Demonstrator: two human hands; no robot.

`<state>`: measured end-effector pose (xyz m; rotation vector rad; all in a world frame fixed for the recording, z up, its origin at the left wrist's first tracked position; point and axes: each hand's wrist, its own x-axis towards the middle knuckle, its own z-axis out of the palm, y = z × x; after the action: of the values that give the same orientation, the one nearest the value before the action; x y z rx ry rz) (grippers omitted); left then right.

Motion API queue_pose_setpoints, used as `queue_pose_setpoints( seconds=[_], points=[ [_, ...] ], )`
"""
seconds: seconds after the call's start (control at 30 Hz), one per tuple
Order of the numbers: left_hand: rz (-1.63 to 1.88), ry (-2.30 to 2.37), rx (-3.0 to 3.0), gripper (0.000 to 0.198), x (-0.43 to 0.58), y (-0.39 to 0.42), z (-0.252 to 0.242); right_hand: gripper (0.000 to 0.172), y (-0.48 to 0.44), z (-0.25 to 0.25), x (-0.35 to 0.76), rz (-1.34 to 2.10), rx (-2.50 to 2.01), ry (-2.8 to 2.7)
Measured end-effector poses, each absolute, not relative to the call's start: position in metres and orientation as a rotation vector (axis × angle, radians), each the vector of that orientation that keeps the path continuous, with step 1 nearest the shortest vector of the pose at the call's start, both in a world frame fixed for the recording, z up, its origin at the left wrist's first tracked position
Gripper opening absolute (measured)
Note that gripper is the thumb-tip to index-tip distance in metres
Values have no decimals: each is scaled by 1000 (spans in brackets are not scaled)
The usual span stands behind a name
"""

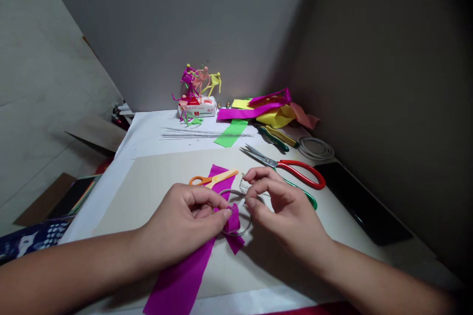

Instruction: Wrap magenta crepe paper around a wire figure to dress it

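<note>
My left hand is closed in a pinch on a small gathered piece of magenta crepe paper. Behind that piece a thin grey ring shows, perhaps the edge of a tape roll. My right hand has thumb and fingers pinched together at the ring's upper right; what they grip is too small to name. Thin twisted wire shows beside its fingertips. Under my left hand runs a long magenta crepe strip. Small orange-handled scissors lie across its far end.
Large scissors with red and green handles lie beyond my right hand. Further back are pliers, a white cable coil, crepe strips, straight wires and small paper figures on a box. A black phone-like slab lies right.
</note>
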<state>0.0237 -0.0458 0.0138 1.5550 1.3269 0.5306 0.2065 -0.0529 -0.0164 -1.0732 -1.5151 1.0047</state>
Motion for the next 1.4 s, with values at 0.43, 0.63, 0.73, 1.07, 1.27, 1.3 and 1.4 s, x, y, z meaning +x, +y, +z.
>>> queue_pose_setpoints(
  seconds=[0.43, 0.63, 0.73, 1.07, 1.27, 1.3, 1.4],
  points=[
    [583, 1322, 1488, 25, 17, -45, 16, 9, -50, -9, 211, 1271, -1016, -1594],
    [590, 1266, 1559, 19, 22, -46, 11, 13, -55, -17, 201, 1658, -881, -1202],
    [566, 1284, 1623, 22, 21, -45, 10, 12, -53, -19, 202, 1681, -866, -1124],
    [522, 1377, 1797, 24, 20, -35, 12, 21, -6, -7, 256, 1255, -1026, -1107],
    [513, 1431, 1992, 25, 22, -23, 18, 21, 10, -17, 265, 1224, -1099, -1195],
    [516, 1424, 2069, 26, 23, -22, 21, 21, 10, -20, 263, 1225, -1094, -1197],
    [502, 1374, 2287, 28, 29, -17, 27, 21, 10, -25, 258, 1225, -1075, -1191]
  ],
)
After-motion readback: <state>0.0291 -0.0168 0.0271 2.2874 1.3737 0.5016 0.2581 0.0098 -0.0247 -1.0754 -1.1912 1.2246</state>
